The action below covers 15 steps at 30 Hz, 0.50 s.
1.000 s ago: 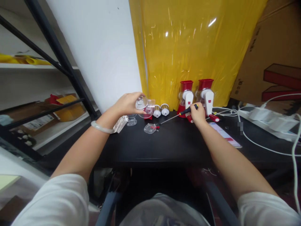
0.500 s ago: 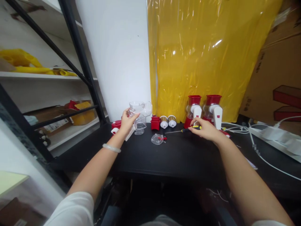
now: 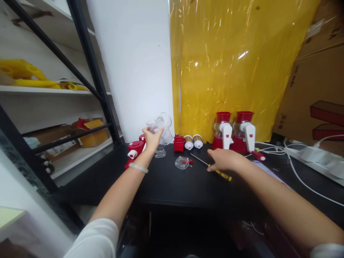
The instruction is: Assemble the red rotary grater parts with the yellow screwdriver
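My left hand (image 3: 152,139) is closed around a clear plastic grater housing (image 3: 167,125), held up over the back of the desk. Its round opening is turned up to the right. Below my right hand (image 3: 224,159), a screwdriver with a yellow and black handle (image 3: 225,175) lies slanted on the black desk (image 3: 166,186). Thumb and fingers of that hand are apart, with the thumb close to the handle's front end. Between the hands lies a clear plastic cover (image 3: 182,163) with a small red part on it.
Behind the cover are a red plastic part (image 3: 178,143) and two grater drums (image 3: 192,142). Two red and white rotary graters (image 3: 244,134) stand at the back right. A red grater base (image 3: 136,147) sits by my left forearm. White cables and a power strip (image 3: 311,157) lie far right.
My right hand has let the screwdriver down onto the desk and opened. My left hand has turned the clear housing so its round opening points more upward.
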Tool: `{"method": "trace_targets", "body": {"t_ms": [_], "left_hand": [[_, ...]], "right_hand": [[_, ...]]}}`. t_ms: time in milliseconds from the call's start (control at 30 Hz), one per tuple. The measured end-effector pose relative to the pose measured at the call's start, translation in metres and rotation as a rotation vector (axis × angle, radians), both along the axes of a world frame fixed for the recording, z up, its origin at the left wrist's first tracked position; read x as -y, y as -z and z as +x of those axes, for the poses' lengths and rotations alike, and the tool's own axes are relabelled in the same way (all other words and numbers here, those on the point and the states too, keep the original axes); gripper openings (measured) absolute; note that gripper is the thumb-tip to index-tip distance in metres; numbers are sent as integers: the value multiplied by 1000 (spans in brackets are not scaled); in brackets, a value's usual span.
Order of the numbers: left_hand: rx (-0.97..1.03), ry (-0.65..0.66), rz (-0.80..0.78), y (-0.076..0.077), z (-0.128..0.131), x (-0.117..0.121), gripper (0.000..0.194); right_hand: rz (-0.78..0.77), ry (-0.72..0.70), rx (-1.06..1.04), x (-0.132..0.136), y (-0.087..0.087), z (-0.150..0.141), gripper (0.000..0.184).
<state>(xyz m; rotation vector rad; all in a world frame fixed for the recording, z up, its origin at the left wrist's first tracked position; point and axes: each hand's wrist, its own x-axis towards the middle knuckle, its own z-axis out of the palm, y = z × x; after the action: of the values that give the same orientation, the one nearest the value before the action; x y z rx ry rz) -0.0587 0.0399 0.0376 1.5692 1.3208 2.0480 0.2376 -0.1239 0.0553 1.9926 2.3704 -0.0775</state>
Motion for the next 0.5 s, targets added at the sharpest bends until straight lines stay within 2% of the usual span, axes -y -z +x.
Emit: {"method": "trace_targets", "body": {"t_ms": [100, 167, 200, 267, 367, 500], "left_hand": [[-29, -18, 52, -13, 17, 0, 74], [-106, -34, 125, -18, 27, 4, 76], [-145, -44, 159, -19, 31, 7, 77], [-215, -73, 195, -18, 36, 13, 79], [-253, -116, 203, -11, 37, 19, 78], [-304, -58, 181, -4, 35, 16, 77]], "right_hand": [[247, -221, -292, -25, -34, -31, 54], [439, -394, -535, -53, -56, -61, 68], [534, -447, -641, -68, -64, -77, 78], [631, -501, -766, -97, -75, -106, 93], [656, -482, -819, -129, -74, -137, 103], [719, -493, -835, -147, -62, -151, 89]]}}
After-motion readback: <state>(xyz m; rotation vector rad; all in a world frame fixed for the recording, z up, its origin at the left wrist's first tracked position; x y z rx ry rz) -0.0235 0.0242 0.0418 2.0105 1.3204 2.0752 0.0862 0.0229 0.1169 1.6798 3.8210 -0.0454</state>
